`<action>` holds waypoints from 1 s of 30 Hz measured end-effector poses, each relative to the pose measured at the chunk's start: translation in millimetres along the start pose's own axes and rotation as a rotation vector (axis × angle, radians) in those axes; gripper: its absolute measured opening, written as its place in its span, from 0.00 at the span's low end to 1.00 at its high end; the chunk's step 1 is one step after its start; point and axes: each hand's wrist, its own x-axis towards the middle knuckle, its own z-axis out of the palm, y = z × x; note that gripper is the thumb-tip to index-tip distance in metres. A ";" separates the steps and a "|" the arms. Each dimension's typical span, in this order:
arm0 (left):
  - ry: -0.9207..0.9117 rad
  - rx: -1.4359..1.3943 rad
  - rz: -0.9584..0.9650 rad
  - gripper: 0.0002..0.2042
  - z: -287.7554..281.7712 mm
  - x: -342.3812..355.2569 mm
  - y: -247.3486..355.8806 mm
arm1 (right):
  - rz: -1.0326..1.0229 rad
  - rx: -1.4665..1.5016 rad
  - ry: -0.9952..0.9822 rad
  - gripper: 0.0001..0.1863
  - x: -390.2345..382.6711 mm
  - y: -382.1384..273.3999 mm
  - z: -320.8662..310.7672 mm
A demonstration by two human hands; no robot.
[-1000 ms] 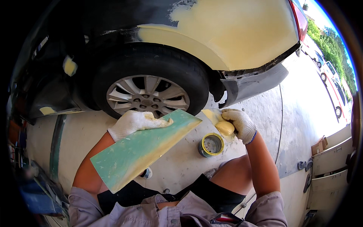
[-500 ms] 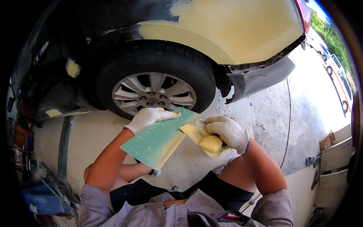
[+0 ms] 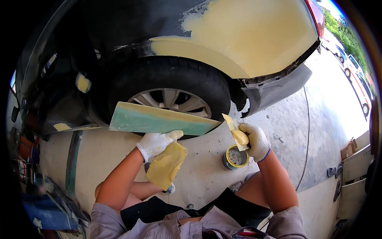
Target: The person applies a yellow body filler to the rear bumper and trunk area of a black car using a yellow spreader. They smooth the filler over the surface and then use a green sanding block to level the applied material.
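My left hand (image 3: 159,144), in a white work glove, is closed on a flat green board (image 3: 163,121) edged with cream filler. The board is tipped up in front of the wheel. Below the same hand hangs a yellow-smeared flat sheet (image 3: 167,165), apparently in its grip too. My right hand (image 3: 256,142), gloved as well, grips a putty spreader (image 3: 229,123) that carries a smooth lump of pale yellow filler (image 3: 240,137). Just under the right hand an uncovered tin (image 3: 236,156) with a yellow rim stands on the floor.
Ahead is a dark car whose rear panel (image 3: 258,40) bears a broad yellow filler patch. Its wheel (image 3: 171,97) and loose-hanging bumper (image 3: 278,85) are close by. A dark cable (image 3: 306,139) crosses the floor at right. Drawers (image 3: 354,171) stand at far right, clutter at left.
The green board has swung left and up, away from the spreader. My right hand has drawn the filler-laden spreader right. The tin and the yellow-smeared sheet have come into sight.
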 end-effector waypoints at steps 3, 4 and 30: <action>0.027 -0.075 0.024 0.19 -7.3 -6.1 -3.4 | -0.074 -0.216 -0.081 0.12 6.0 1.6 1.7; 0.040 -0.075 0.021 0.18 -9.3 -7.5 -5.5 | 0.113 0.106 -0.024 0.10 10.3 1.8 6.8; -0.261 0.132 -0.213 0.27 103.0 69.9 -144.9 | -0.017 0.801 -0.292 0.22 -29.4 -69.9 11.1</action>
